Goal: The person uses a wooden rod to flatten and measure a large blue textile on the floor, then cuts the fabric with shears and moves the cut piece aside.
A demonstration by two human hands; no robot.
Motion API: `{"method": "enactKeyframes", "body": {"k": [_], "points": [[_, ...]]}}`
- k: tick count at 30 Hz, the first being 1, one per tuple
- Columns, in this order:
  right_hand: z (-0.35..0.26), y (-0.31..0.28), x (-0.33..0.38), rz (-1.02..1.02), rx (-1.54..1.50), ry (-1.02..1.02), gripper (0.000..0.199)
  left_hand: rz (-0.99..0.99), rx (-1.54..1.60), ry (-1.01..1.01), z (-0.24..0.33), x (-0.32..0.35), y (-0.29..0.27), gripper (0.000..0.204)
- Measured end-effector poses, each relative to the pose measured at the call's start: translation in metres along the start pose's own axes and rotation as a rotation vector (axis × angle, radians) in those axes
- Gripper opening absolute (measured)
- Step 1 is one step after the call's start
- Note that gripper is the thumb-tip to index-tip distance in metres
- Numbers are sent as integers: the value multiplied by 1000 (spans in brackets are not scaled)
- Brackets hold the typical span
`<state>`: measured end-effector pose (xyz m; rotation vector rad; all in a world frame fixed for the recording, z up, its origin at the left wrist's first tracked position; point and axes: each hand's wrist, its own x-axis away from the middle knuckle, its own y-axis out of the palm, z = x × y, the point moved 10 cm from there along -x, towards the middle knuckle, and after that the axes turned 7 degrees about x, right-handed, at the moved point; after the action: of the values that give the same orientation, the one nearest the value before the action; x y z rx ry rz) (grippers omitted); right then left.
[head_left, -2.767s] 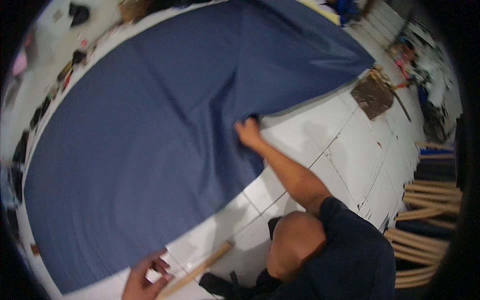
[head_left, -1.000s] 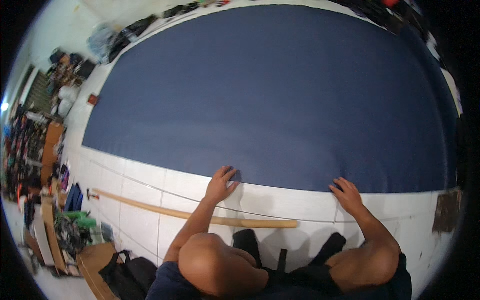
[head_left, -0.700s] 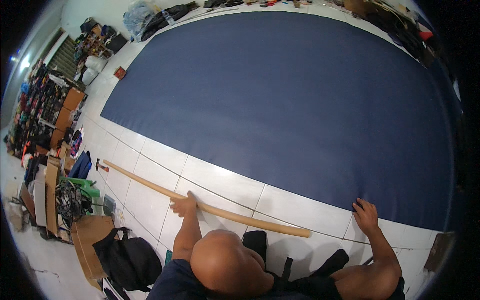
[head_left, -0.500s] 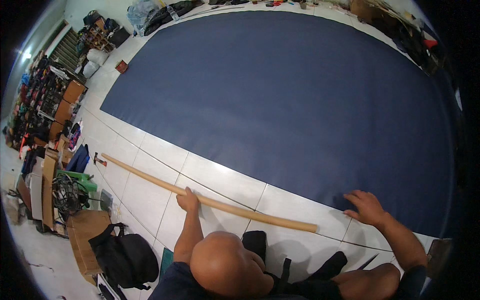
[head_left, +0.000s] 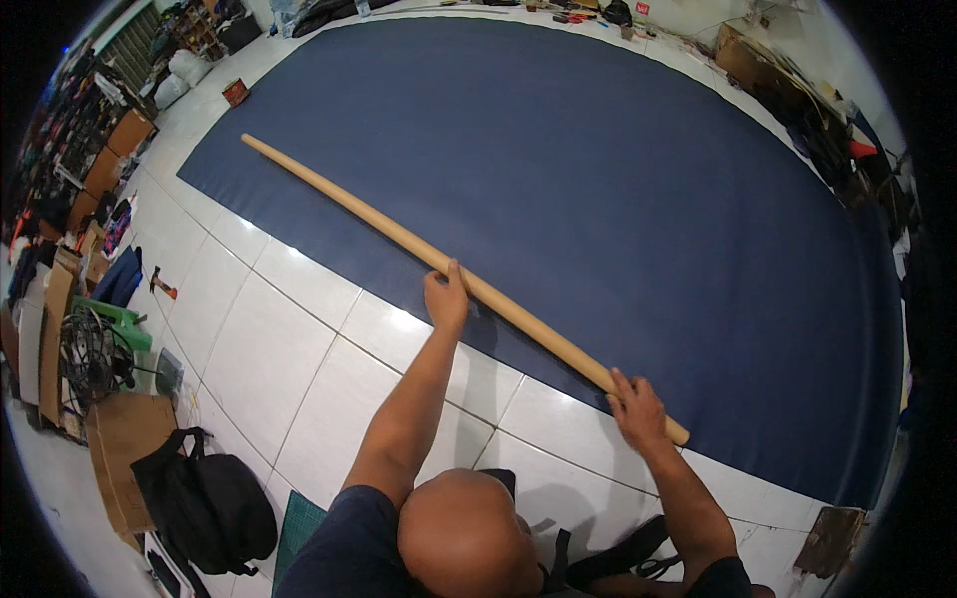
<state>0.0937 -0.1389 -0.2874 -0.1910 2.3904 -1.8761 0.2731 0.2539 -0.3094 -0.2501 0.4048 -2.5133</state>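
Observation:
A long tan cardboard tube (head_left: 374,220) lies slantwise over a large dark blue sheet (head_left: 558,179) spread on the floor. Near the tube's middle, my left hand (head_left: 447,299) is closed round it from the near side, thumb on top. Close to the tube's right end, my right hand (head_left: 638,411) grips it with the fingers over its upper side. Part of each hand's hold is hidden behind the tube and the fingers. The sheet's near edge passes beneath both hands.
White tiles (head_left: 269,309) border the sheet. To the left are a hammer (head_left: 162,284), a black backpack (head_left: 204,503), a cardboard box (head_left: 125,448) and coiled cables (head_left: 95,349). A small red tin (head_left: 235,93) stands at the sheet's far left corner. Scissors (head_left: 658,567) lie near my legs.
The tube has moved from the tiles forward onto the blue sheet, carried in my left hand. My right hand, open before, has moved left and taken hold near its right end.

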Motion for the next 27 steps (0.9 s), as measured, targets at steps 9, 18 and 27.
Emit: {"method": "enactKeyframes", "body": {"k": [9, 18, 27], "points": [[44, 15, 14, -88, 174, -71, 53, -48, -654, 559, -35, 30, -21, 63], [76, 9, 9, -59, 192, 32, 52, -149, -763, 481, -38, 19, -27, 65], [155, -4, -15, -20, 206, 385, 52, -269, -781, 257, -14, -15, -2, 65]]}}
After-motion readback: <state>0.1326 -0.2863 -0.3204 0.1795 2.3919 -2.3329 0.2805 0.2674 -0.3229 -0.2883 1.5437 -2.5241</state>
